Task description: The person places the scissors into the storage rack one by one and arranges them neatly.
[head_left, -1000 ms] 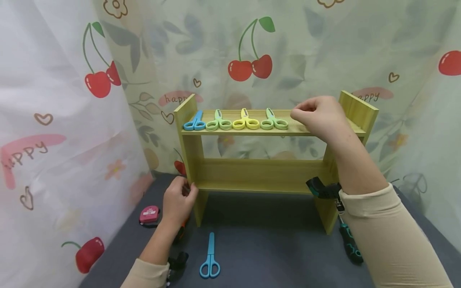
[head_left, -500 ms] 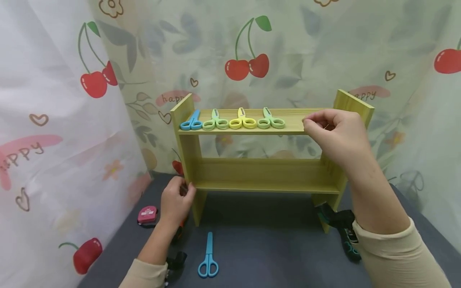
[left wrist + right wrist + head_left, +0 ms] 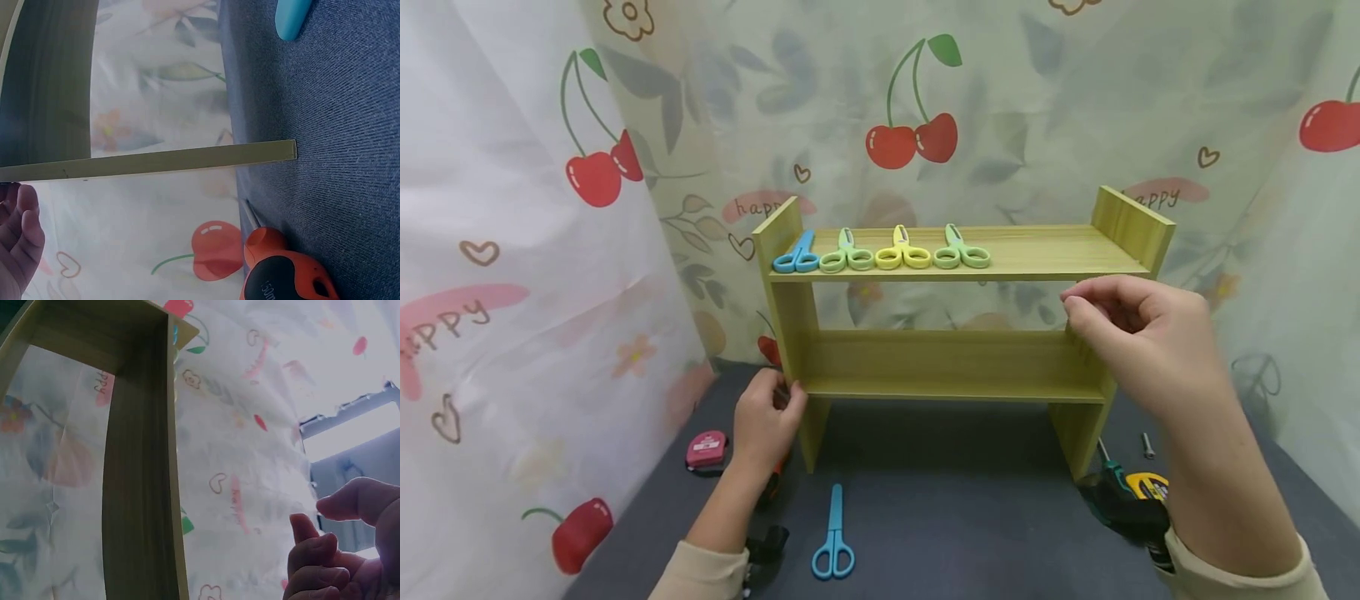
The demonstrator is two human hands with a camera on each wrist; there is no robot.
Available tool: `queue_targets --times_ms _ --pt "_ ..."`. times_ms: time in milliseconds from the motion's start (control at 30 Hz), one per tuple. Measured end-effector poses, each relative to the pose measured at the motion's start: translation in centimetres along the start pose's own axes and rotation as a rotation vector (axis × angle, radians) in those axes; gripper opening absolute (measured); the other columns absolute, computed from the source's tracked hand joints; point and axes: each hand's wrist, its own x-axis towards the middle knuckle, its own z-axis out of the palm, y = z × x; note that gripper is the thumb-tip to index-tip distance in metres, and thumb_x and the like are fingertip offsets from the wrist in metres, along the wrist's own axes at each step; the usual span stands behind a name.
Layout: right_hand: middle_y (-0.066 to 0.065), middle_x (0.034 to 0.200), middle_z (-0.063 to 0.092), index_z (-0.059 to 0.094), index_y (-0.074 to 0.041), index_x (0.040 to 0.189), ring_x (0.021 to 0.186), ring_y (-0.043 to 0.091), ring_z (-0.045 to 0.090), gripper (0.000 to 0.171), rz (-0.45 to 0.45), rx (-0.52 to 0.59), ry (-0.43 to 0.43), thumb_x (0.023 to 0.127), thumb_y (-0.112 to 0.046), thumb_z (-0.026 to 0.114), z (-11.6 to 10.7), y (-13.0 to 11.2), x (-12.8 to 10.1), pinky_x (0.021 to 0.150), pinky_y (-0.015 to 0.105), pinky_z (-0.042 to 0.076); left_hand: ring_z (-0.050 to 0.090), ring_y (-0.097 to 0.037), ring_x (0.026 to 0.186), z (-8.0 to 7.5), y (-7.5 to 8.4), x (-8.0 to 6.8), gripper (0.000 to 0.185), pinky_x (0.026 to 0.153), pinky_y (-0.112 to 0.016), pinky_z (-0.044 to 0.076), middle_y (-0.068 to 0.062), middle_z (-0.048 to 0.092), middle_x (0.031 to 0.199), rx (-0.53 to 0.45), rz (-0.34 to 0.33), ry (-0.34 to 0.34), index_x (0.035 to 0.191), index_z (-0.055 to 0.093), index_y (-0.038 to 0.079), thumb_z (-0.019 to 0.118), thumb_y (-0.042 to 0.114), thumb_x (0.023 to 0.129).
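Note:
A small wooden shelf (image 3: 958,364) stands on the dark table. Several scissors lie in a row on its top board: blue scissors (image 3: 797,261), green scissors (image 3: 847,258), yellow scissors (image 3: 902,257) and other green scissors (image 3: 961,255). My left hand (image 3: 767,421) holds the edge of the left side panel (image 3: 156,164) with curled fingers and thumb; its thumb is cut off in the left wrist view. My right hand (image 3: 1161,346) is raised before the shelf's right end, thumb and forefinger apart in the right wrist view, with nothing between them. Blue scissors (image 3: 833,537) also lie on the table.
A pink tape measure (image 3: 707,448) lies left of the shelf. Outside the left panel rests an orange-handled tool (image 3: 284,265). To the right are a green-handled screwdriver (image 3: 1112,468), a yellow tool (image 3: 1147,485) and a bolt (image 3: 1147,446). Printed curtains (image 3: 1000,100) surround the table.
My right hand has drawn back from the top board, moving down and to the right, uncovering the board's right end. The left hand and the scissors stay put.

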Motion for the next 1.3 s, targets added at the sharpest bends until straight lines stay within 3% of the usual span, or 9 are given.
queue_targets --times_ms 367,567,800,1000,1300 --pt "-0.010 0.090 0.071 0.076 -0.013 0.110 0.073 0.011 0.057 0.017 0.053 0.014 0.011 0.098 -0.024 0.070 -1.0 1.8 -3.6 0.060 0.021 0.044 0.055 -0.018 0.063 0.1 -0.1 0.0 0.010 0.054 -0.033 0.049 -0.010 0.056 0.077 -0.001 0.012 0.009 0.087 0.059 0.004 0.069 0.005 0.088" --pt "-0.011 0.093 0.073 0.076 -0.010 0.109 0.075 0.009 0.060 0.015 0.011 0.025 0.046 0.096 -0.016 0.071 -1.4 3.0 -5.2 0.061 0.018 0.045 0.056 -0.017 0.062 0.2 -0.1 0.0 0.011 0.054 -0.034 0.049 -0.010 0.056 0.077 0.001 0.023 0.012 0.086 0.058 0.004 0.069 0.005 0.088" --pt "-0.001 0.097 0.074 0.075 -0.010 0.111 0.079 0.010 0.062 0.016 0.028 0.045 0.002 0.098 -0.015 0.070 -1.3 4.1 -6.8 0.065 0.018 0.048 0.055 -0.016 0.062 0.1 0.0 0.0 0.011 0.053 -0.033 0.049 -0.010 0.056 0.077 -0.004 0.020 0.019 0.086 0.058 0.004 0.069 0.004 0.088" --pt "-0.002 0.096 0.072 0.075 -0.013 0.111 0.074 0.014 0.060 0.016 0.052 0.044 -0.054 0.098 -0.020 0.070 -0.4 5.1 -6.5 0.062 0.023 0.047 0.054 -0.016 0.062 0.2 -0.1 -0.5 0.010 0.054 -0.030 0.048 -0.009 0.056 0.077 -0.023 0.013 0.017 0.086 0.059 0.005 0.068 0.004 0.088" --pt "0.000 0.096 0.071 0.074 -0.009 0.109 0.075 0.017 0.060 0.017 0.065 0.087 -0.171 0.099 -0.021 0.068 2.3 5.7 -5.3 0.063 0.026 0.048 0.054 -0.015 0.064 0.3 -0.4 -0.2 0.008 0.060 -0.014 0.043 -0.007 0.056 0.079 -0.057 0.022 0.018 0.088 0.060 0.004 0.068 0.006 0.089"
